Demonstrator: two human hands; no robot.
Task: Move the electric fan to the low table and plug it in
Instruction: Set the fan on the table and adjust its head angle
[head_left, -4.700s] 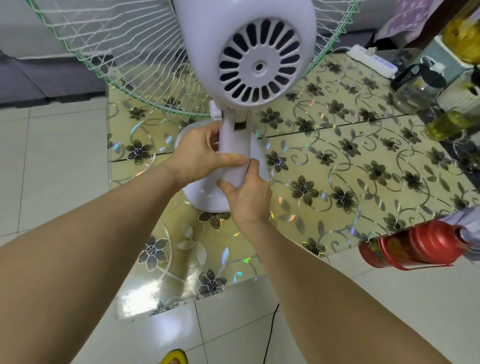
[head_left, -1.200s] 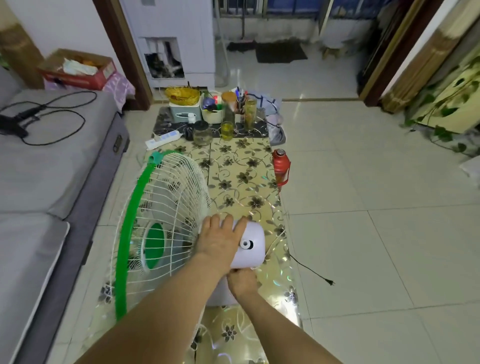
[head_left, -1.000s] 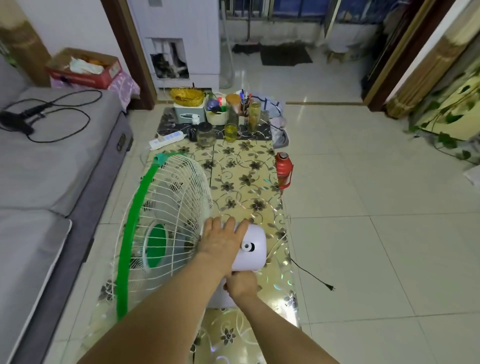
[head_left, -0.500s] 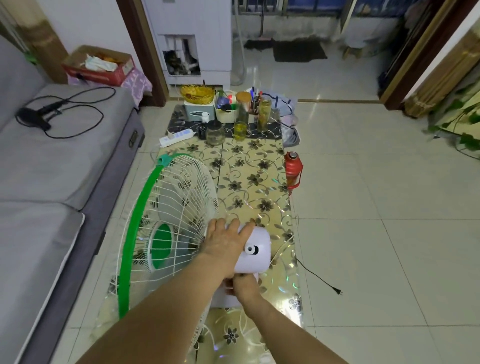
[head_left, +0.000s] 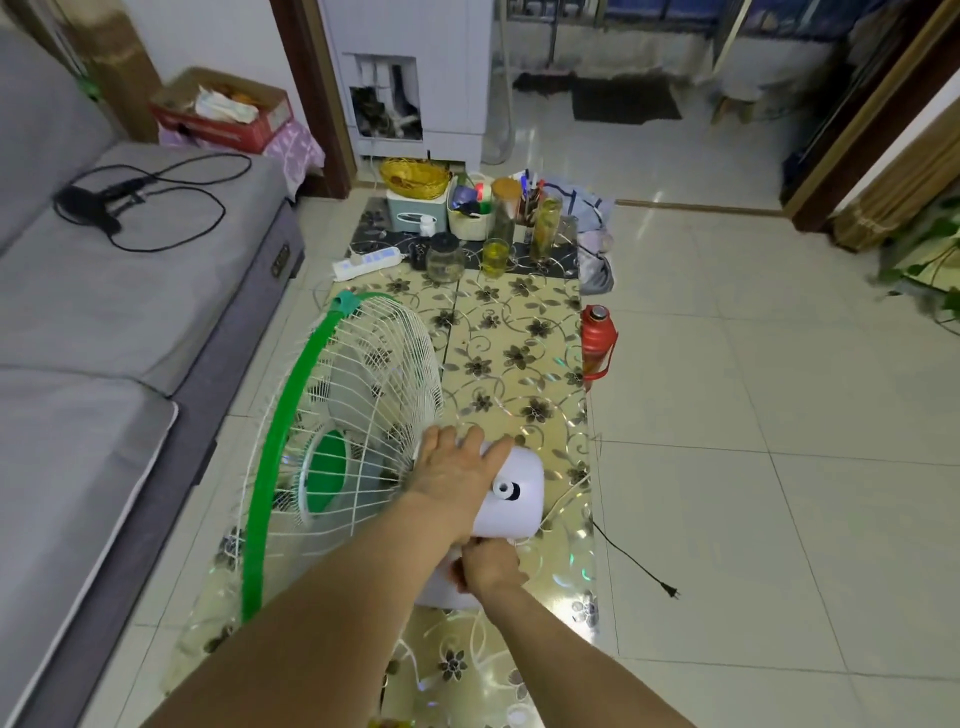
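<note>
The white electric fan (head_left: 511, 493) with a green-rimmed cage (head_left: 270, 441) stands on the near half of the low table (head_left: 519, 364), which has a gold floral top. My left hand (head_left: 454, 475) lies on top of the motor housing with fingers spread. My right hand (head_left: 488, 566) grips the fan's neck just under the housing. The fan's black cord runs off the table's right edge and its plug (head_left: 671, 591) lies loose on the floor tiles. A white power strip (head_left: 366, 262) rests at the table's far left.
A grey sofa (head_left: 104, 332) runs along the left, with a black hair dryer and cord on it. Jars, a glass kettle (head_left: 444, 257), baskets and boxes crowd the table's far end. A red thermos (head_left: 597, 340) stands at the table's right edge. Bare tiled floor spreads to the right.
Earlier both hands held the fan's neck close above the table. Since a second ago the hands stay on the fan; the camera view shifted slightly.
</note>
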